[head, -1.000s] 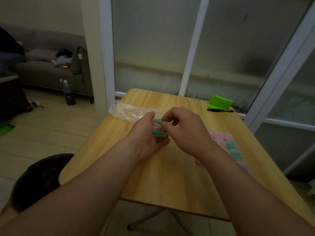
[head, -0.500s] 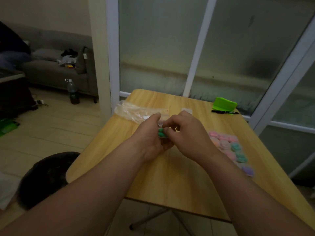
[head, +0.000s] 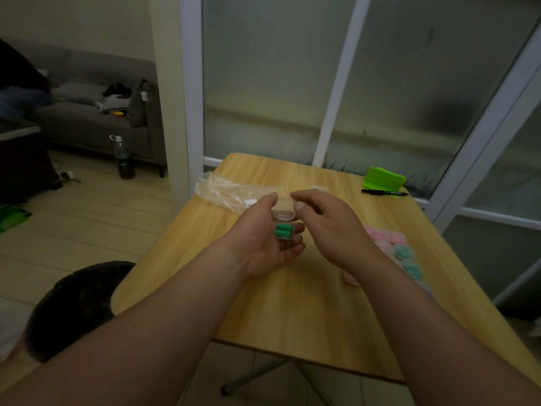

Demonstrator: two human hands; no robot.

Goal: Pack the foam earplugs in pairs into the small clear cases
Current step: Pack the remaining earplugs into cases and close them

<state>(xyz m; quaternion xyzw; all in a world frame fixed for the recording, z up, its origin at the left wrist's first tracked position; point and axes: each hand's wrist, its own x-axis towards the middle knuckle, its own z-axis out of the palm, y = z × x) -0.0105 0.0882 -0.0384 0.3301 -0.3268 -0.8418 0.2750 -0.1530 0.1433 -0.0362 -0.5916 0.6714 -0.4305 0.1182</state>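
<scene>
Green earplug pair seated in clear case, held in L hand grip. R hand grip narrow by lid, contact unclear. Next: lid to be snapped shut.

Left hand cupped palm-up; right hand curled.
</scene>
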